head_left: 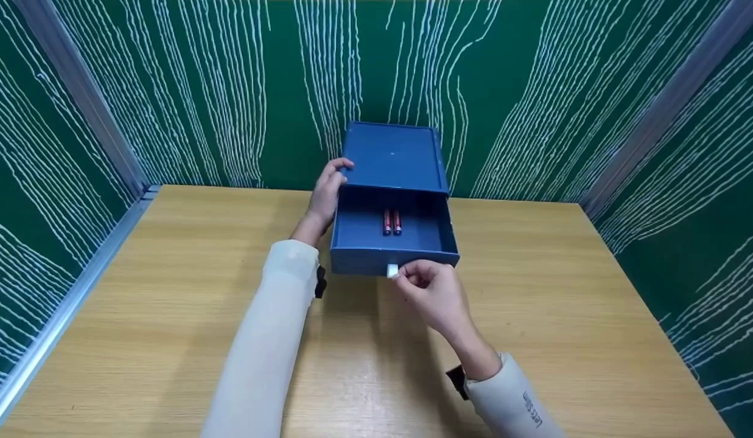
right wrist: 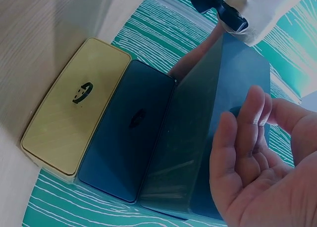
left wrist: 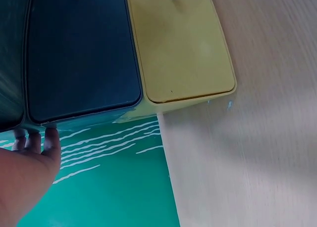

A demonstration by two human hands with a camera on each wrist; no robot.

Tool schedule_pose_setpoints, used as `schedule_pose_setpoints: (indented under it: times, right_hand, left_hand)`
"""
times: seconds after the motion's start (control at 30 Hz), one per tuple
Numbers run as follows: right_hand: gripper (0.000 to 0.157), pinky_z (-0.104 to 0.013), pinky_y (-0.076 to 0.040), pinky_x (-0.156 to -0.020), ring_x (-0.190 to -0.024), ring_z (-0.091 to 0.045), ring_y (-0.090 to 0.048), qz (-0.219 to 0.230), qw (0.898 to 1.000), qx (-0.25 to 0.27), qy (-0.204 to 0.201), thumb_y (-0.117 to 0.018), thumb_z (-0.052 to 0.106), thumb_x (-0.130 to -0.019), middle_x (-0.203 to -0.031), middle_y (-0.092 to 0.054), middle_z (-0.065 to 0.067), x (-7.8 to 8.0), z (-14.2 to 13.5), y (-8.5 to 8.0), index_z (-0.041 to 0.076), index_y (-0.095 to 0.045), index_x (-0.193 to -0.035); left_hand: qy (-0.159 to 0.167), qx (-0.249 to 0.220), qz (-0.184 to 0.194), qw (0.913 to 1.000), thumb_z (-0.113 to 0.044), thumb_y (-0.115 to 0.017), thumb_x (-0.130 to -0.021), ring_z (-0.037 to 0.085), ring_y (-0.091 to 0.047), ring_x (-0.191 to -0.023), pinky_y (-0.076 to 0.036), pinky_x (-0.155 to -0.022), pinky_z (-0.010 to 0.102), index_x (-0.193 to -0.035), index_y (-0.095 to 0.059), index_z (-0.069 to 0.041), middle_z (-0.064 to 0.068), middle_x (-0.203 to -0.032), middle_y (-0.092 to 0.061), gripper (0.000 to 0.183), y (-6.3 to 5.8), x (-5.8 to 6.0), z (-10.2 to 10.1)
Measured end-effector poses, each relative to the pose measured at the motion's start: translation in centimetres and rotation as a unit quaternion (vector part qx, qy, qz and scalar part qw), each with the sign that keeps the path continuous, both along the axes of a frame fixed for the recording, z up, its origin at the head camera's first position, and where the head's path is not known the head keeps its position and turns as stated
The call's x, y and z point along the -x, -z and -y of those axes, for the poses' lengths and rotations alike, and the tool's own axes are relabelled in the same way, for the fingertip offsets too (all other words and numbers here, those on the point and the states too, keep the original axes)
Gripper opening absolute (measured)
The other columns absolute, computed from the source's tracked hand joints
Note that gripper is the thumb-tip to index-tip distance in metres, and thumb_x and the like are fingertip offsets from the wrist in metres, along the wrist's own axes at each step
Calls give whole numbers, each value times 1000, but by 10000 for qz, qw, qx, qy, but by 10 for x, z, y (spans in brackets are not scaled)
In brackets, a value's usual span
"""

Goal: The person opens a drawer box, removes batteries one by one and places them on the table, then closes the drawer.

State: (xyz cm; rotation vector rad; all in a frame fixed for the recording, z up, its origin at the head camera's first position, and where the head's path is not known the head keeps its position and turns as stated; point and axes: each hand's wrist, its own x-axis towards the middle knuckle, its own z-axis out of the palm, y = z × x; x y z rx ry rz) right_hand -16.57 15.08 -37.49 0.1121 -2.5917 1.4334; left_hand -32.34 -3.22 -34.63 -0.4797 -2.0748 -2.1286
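Observation:
A small drawer cabinet (head_left: 391, 155) with a blue top stands at the far side of the table. Its upper blue drawer (head_left: 358, 261) is pulled out. Inside lie two red batteries (head_left: 392, 222), side by side. On the drawer's front, my right hand (head_left: 434, 292) pinches the white tab (head_left: 392, 271) between thumb and forefinger; in the right wrist view the tab is hidden behind the fingers. My left hand (head_left: 327, 194) rests on the cabinet's left side, fingertips at its top edge. In the left wrist view its fingers (left wrist: 51, 140) touch the cabinet's side.
Below the pulled-out drawer are a closed dark blue drawer (right wrist: 129, 138) and a closed yellow drawer (right wrist: 74, 113), each with a small dark handle. The wooden table (head_left: 565, 316) extends around the cabinet. A green wall with white wavy lines (head_left: 510, 91) rises close behind it.

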Motion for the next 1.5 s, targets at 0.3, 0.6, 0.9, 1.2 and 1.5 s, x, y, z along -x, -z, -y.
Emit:
schedule_pose_setpoints:
  times: [0.3, 0.6, 0.9, 1.2, 1.5]
  right_hand:
    - [7, -27, -45, -54, -60, -14, -52, -348, 9986, -22, -389, -67, 25, -73, -65, -59, 4, -6, -7, -4, 20, -62, -70]
    - [6, -26, -38, -48, -56, -21, -46, -479, 9753, 689, -2045, -62, 7, -77, -71, -58, -7, -23, -12, -46, 4, -61, -83]
    - [13, -26, -36, -43, -50, -14, -43, -1051, 9559, 746, -2637, -61, -1, -75, -67, -56, -8, -6, -23, -66, 2, -61, -88]
    - [20, -25, -35, -46, -53, -19, -43, -1206, 9656, -67, -2304, -61, 6, -75, -66, -53, -9, 23, -25, -86, 5, -61, -95]
    - [25, -31, -42, -60, -71, -25, -50, -1248, 9613, -983, -2253, -63, 14, -75, -83, -57, -9, 63, -27, -67, 11, -62, -99]
  left_hand:
    - [19, -49, 13, 10000, -4, -30, -83, 20, -35, -113, -24, -95, 30, -113, -45, 2, 10, -124, -39, 35, 2, 1, 1]
    - [35, -67, 48, 10000, -4, -29, -83, 20, -35, -114, -24, -97, 32, -113, -45, 2, 10, -126, -38, 34, 1, 1, 0]
    - [40, -149, -14, 9999, -2, -29, -83, 19, -35, -115, -24, -98, 30, -114, -44, 5, 13, -128, -37, 35, 2, 1, 0]
    - [-40, -59, -149, 9999, -4, -31, -83, 16, -36, -116, -25, -98, 30, -111, -48, -2, 8, -125, -41, 32, 13, 14, 0]
    - [-29, -150, -194, 9997, -1, -31, -83, 19, -36, -112, -26, -94, 27, -112, -46, 5, 13, -125, -40, 33, 3, 3, 0]
